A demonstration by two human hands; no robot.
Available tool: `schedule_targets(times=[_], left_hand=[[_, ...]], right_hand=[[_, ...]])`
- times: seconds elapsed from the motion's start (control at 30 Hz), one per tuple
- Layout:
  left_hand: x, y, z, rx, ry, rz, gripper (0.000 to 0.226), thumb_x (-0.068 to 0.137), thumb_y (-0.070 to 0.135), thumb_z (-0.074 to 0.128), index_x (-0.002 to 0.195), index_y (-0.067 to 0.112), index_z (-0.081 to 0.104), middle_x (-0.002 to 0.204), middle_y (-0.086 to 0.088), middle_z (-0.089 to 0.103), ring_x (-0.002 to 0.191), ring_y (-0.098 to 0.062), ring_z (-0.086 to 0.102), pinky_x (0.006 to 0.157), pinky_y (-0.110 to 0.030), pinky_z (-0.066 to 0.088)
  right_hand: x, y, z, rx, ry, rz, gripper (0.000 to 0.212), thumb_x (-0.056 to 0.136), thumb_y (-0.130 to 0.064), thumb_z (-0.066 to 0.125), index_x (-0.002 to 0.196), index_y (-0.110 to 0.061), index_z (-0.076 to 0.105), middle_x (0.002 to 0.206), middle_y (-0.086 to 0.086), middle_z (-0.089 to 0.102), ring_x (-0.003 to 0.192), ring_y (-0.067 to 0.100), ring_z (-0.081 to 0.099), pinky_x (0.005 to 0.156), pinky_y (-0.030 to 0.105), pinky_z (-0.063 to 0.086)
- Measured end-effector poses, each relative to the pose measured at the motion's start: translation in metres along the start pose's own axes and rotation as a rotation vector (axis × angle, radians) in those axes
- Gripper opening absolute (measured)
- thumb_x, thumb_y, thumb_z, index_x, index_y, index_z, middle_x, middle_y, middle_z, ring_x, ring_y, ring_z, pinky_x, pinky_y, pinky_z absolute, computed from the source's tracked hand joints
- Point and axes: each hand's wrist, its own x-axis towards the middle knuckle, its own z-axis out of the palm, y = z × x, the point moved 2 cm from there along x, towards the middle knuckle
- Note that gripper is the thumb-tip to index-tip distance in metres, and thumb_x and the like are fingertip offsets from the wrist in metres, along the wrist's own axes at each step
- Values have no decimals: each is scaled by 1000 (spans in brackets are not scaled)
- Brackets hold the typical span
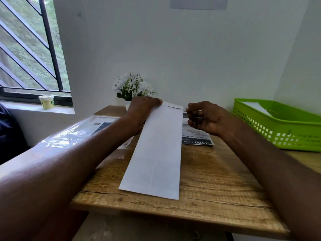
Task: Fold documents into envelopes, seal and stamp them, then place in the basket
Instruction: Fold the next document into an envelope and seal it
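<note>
A long white envelope [157, 150] lies lengthwise over the middle of the wooden table [217, 180], its far end raised. My left hand [141, 112] grips that far end at its left corner, thumb on top. My right hand [204, 117] hovers just right of the envelope with fingers loosely curled, holding nothing. Beneath it lies a printed document [196, 136] with dark blue bands. The green plastic basket [281, 126] stands at the right, with a white envelope [255, 106] inside.
A clear plastic packet of envelopes [74, 131] lies on the table's left side under my left forearm. A small pot of white flowers [132, 87] stands at the back against the wall. A pale tub [46, 101] sits on the windowsill at left.
</note>
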Motion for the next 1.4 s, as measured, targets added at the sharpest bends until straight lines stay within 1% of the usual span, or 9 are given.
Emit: schedule_targets(times=[0.1,0.2,0.33,0.53,0.7,0.83,1.07,1.23,1.4], left_hand=[[0,2,-1,-9,5,11,17,84,8,79,76,2,65,82,-21,63,69,-28,63,71,-41,55],[-3,1,2,29,-30,31,32,87,12,78,101,-15,68,89,-26,66,76,-32,65,75,-46,60],[-7,-2,7,130,-101,57,28,88,18,79,99,-8,74,95,-24,76,77,-30,71,84,-51,61],[-6,4,6,10,-50,-22,19,97,18,66,105,1,71,78,-7,72,61,-16,67,53,-25,54],[-6,1,7,43,-226,-111,50,87,44,79,114,3,72,106,-15,78,92,-31,76,84,-43,62],[-8,-1,9,84,-251,-62,26,92,21,75,105,-1,69,95,-19,75,81,-31,72,78,-42,60],[-1,3,1,-23,-96,-43,24,85,13,80,103,1,68,93,-22,71,81,-33,69,82,-51,61],[-1,1,3,4,-85,15,19,86,14,80,91,4,66,83,-18,67,70,-26,65,73,-41,57],[-4,-2,8,50,-154,67,22,88,15,78,78,5,61,69,-10,61,56,-19,58,57,-26,49]], right_hand=[[-1,-3,2,32,-6,-30,9,88,-13,74,95,-11,70,86,7,71,71,18,64,65,33,56],[-6,2,13,-51,-78,-62,34,83,-28,82,112,-13,71,100,8,74,83,20,69,73,33,59],[-9,10,24,-78,-86,-122,35,84,-6,78,118,-11,70,98,7,74,81,21,70,67,30,60],[-7,2,21,-56,-87,-172,43,83,1,76,122,-16,68,103,7,71,81,21,68,72,33,61],[-10,5,25,-75,-113,-185,40,83,-1,76,119,-16,70,96,5,74,79,20,69,65,29,59],[-9,6,26,-102,-142,-182,38,82,-1,76,117,-15,71,101,6,76,82,21,70,63,28,58],[-5,-1,12,0,-9,-140,14,83,-12,73,97,-14,71,83,6,65,64,17,58,55,26,47],[-7,1,14,-94,-55,-106,41,80,-45,81,108,-17,73,88,1,74,75,16,67,66,30,52],[-11,8,28,-71,-101,-173,30,83,-15,81,112,-13,74,91,4,74,76,18,69,63,26,56]])
